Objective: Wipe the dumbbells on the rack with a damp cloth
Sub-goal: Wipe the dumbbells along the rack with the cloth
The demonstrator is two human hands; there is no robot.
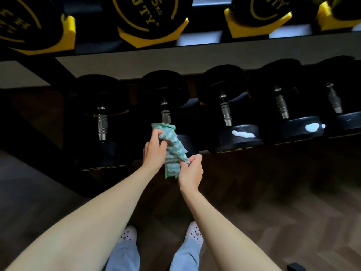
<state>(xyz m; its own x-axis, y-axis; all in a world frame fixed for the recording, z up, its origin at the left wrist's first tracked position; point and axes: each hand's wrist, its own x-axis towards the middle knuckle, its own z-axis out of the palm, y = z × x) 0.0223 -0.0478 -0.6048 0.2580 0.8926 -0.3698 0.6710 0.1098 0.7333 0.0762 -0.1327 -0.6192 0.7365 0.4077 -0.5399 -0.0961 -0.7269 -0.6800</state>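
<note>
My left grip (154, 151) clutches the cloth (172, 147); my right grip (190, 171) pinches its corner, pulling it taut, probably to refold before wiping the 2nd dumbbell (164, 89).

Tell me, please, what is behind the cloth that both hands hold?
Behind the cloth lies a dumbbell. Its metal handle shows above the cloth, and part of its near black end shows to the right. The handle's lower part is covered.
</note>
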